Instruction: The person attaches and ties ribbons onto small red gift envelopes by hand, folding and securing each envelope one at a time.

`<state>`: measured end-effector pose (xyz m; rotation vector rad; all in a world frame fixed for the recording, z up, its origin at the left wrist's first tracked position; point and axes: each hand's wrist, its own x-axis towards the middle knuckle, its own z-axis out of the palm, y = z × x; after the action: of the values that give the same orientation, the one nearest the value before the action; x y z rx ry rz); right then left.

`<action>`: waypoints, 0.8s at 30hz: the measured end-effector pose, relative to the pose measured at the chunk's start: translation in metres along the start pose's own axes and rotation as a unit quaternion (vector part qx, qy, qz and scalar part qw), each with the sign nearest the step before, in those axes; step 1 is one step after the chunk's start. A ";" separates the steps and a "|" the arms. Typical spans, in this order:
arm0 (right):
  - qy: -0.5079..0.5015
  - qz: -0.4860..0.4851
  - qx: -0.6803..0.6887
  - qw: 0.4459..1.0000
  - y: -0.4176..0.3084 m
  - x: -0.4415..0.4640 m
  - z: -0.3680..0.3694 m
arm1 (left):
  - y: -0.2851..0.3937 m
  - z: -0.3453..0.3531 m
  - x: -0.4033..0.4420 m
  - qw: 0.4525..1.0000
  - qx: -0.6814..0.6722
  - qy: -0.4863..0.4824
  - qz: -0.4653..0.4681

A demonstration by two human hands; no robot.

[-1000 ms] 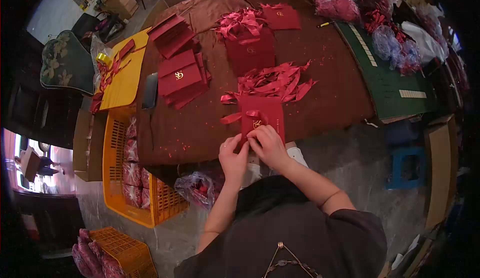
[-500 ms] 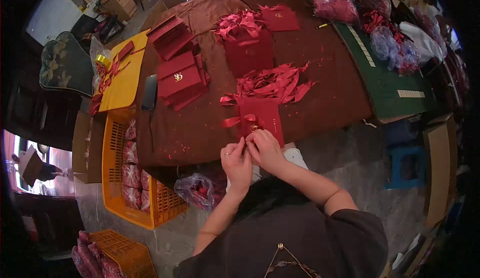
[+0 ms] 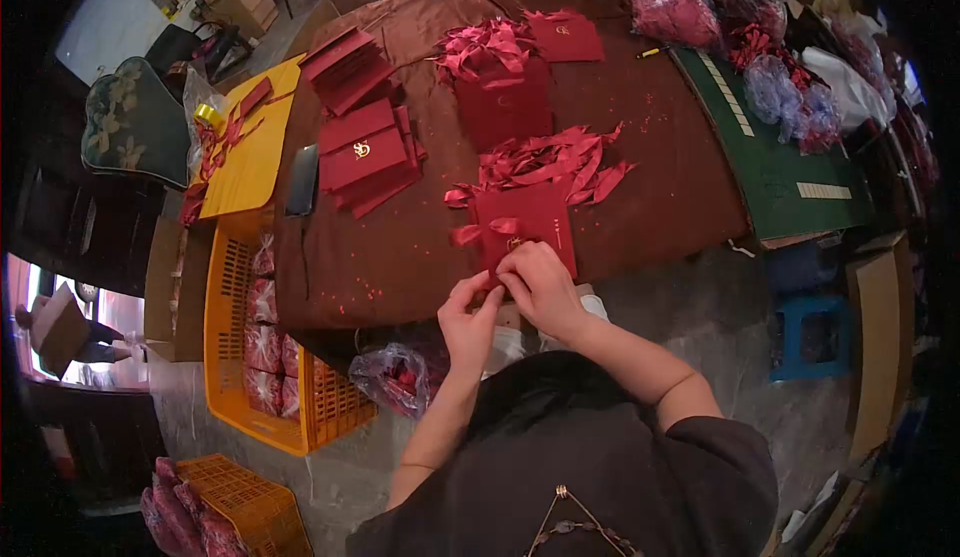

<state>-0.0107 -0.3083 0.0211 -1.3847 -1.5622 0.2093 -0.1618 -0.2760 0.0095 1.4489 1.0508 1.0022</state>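
Observation:
A red card or pouch [image 3: 535, 219] with gold print lies at the table's near edge, a red ribbon loop [image 3: 503, 226] standing up from it. At its lower edge my left hand [image 3: 470, 319] is closed, thumb and fingers pinched. My right hand [image 3: 541, 289] pinches close beside it, fingertips almost touching the left ones. What sits between the fingertips is too small to make out. Just beyond lies a heap of red ribbons [image 3: 560, 162]. Further back, more ribbons [image 3: 490, 49] rest on a red stack [image 3: 505, 107].
Red folders [image 3: 365, 152] are piled on the brown-covered table [image 3: 640, 207], beside a dark phone-like object [image 3: 302, 181]. A green board [image 3: 790, 182] lies at right. Below left stands a yellow crate [image 3: 305, 422] of packets. A person holding a box [image 3: 60, 332] is far left.
Both hands stay pinched at the card's lower edge, shifting slightly. The ribbon loop and the card have moved a little. The person at far left has changed position with the box.

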 end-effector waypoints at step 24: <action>0.009 0.025 0.044 0.999 -0.010 -0.001 0.004 | 0.007 0.006 -0.014 0.950 0.246 0.048 0.186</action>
<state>-0.0204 -0.3100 0.0254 -1.3540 -1.4860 0.2923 -0.1589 -0.2920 0.0148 2.0817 1.1778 1.1312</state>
